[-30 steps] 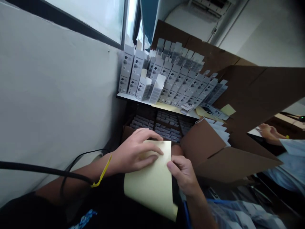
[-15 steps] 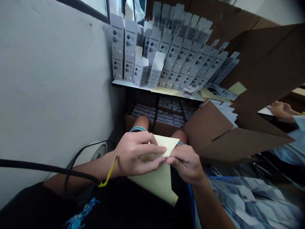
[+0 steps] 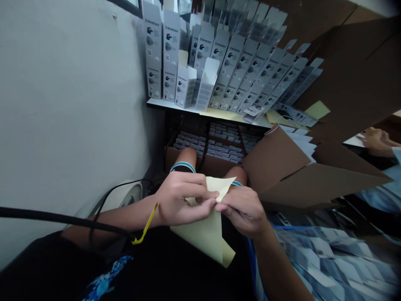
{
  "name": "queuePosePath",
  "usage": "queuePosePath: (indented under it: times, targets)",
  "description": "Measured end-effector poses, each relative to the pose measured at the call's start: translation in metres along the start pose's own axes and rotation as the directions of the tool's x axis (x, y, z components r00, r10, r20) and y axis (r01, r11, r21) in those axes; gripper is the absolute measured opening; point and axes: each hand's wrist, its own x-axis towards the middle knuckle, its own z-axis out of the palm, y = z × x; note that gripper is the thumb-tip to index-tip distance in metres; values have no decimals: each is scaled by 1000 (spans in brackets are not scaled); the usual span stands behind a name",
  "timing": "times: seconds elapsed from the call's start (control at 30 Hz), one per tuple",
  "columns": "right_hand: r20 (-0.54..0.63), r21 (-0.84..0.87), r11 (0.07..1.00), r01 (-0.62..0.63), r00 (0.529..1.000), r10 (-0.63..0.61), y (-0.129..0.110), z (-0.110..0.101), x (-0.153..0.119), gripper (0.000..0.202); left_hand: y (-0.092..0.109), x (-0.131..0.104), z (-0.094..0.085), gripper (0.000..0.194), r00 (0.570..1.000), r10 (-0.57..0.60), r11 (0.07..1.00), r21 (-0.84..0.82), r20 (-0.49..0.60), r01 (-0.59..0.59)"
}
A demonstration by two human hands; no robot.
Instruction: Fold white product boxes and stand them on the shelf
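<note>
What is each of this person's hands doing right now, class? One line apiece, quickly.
Left hand: closed, pinching the yellow paper.
Right hand: closed, holding the same yellow paper near its edge.

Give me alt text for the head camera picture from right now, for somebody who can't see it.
A person's left hand and right hand pinch a pale yellow sheet. Beyond, printed white boxes stand in rows on a shelf, with cardboard cartons of white pieces below. A co-worker's hand shows near the right edge.

It looks like a packing workshop: rows of tall printed white boxes [image 3: 232,62], a brown cardboard carton [image 3: 278,156].
</note>
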Motion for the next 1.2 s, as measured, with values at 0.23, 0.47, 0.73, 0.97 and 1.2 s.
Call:
queuePosePath:
  times: [0.23, 0.47, 0.73, 0.97, 1.2]
  targets:
    - [1, 13, 1000, 2, 1000, -2, 2, -1, 0, 35, -4, -1, 4, 15, 999, -13, 999, -38, -43, 11]
    - [10, 5, 1000, 22, 1000, -22, 1, -1, 2, 35, -5, -1, 2, 12, 1000, 30, 999, -20, 6, -30]
    - [29, 26, 999, 24, 999, -25, 3, 1, 1, 34, -6, -1, 4, 23, 999, 20, 1000, -19, -25, -21]
    - [19, 20, 999, 25, 1000, -25, 2, -2, 1, 34, -4, 0, 6, 20, 996, -28, 998, -61, -83, 23]
    - [30, 16, 1000, -7, 1000, 6, 2, -3, 1, 30, -9, -1, 4, 17, 990, -64, 998, 21, -128, 67]
